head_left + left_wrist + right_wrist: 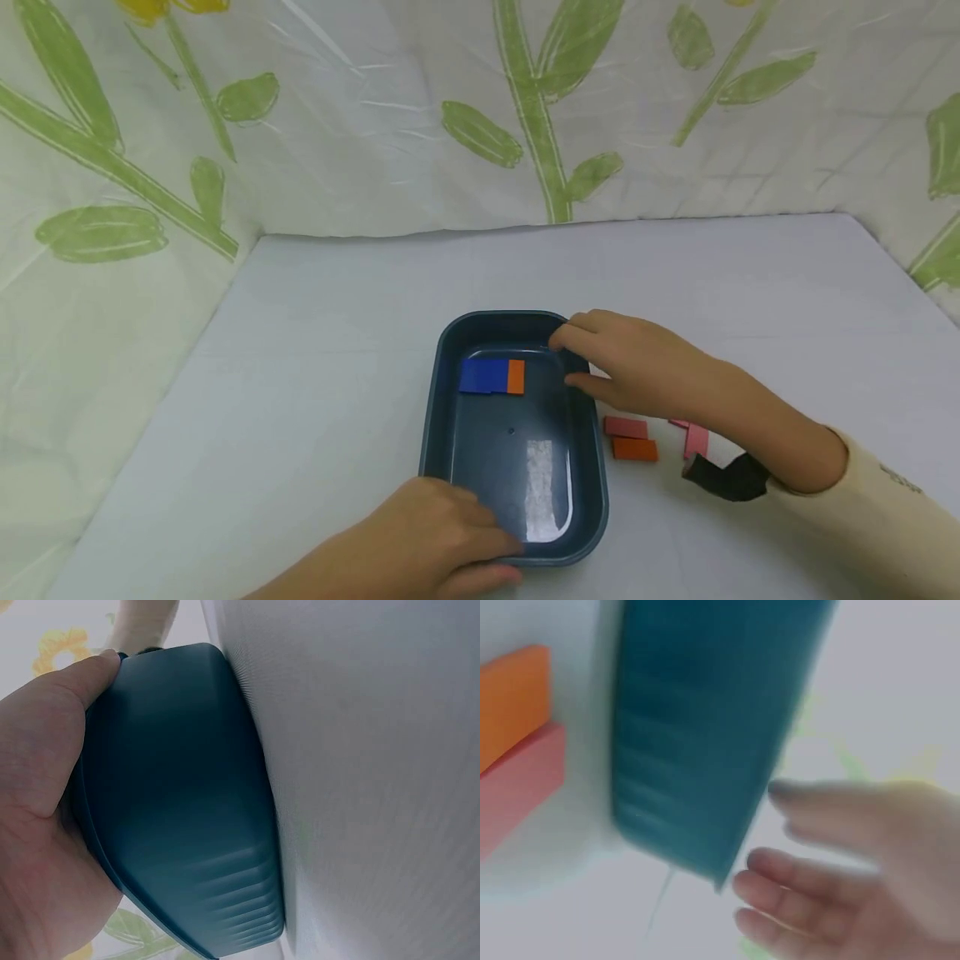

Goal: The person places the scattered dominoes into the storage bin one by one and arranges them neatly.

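A dark blue-green plastic tub (487,450) sits on the white table. Over its near left rim curls my left hand (431,537), fingers inside and thumb outside; the left wrist view shows this hand (37,750) gripping the edge. At the far right corner of the tub is my right hand (637,358), fingers and thumb spread apart over the rim. In the right wrist view the right hand's fingers (795,877) are loosely bent beside the rim, nothing between them. Inside the tub, blue blocks (483,377) lie side by side with an orange block (516,377).
Right of the tub lie a pink block (626,427) and another orange block (635,450), side by side. More pink blocks (697,440) lie partly under my right forearm. A white sheet painted with green plants (375,125) hangs behind the table.
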### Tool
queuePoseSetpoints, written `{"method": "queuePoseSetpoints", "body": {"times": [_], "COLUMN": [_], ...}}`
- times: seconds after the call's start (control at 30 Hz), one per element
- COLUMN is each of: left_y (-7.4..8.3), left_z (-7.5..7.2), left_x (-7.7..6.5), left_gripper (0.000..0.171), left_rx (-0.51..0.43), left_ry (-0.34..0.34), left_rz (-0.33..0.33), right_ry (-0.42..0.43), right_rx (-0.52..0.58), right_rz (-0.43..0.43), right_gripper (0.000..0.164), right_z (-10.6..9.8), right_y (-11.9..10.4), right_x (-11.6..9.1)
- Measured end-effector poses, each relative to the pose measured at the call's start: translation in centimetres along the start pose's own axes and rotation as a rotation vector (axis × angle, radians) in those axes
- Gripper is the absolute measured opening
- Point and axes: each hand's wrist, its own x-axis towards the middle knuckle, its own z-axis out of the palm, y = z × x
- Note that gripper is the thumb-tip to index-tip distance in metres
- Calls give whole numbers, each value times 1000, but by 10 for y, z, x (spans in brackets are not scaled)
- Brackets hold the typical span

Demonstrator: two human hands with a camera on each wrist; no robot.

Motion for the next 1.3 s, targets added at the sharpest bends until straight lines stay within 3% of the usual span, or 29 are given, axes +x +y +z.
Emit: {"method": "queuePoseSetpoints", "body": {"times": [0.23, 0.37, 0.47, 0.63, 0.77, 1.07, 1.3], "left_y": [1, 1, 1, 1, 1, 1, 2], "left_z": [1, 1, 1, 2, 3, 2, 1], "left_x": [1, 1, 1, 1, 1, 1, 1], "left_gripper": [29, 25, 23, 23, 23, 23, 26], "left_rx": [-1, 22, 23, 8, 6, 15, -28], "left_ry": [21, 70, 83, 84, 85, 95, 47], "left_rz": [13, 43, 46, 37, 33, 44, 3], "right_ry": [-124, -147, -127, -108, -94, -65, -89], "right_rx": [-21, -5, -64, -216, -245, -284, -268], "right_rz": [89, 88, 109, 292, 389, 401, 409], "right_gripper": [28, 30, 29, 32, 36, 36, 38], "right_z": [-14, -4, 9, 32, 43, 48, 46], "right_y": [-2, -5, -10, -24, -31, -35, -35], "right_x": [-42, -58, -66, -70, -70, -68, -71]}}
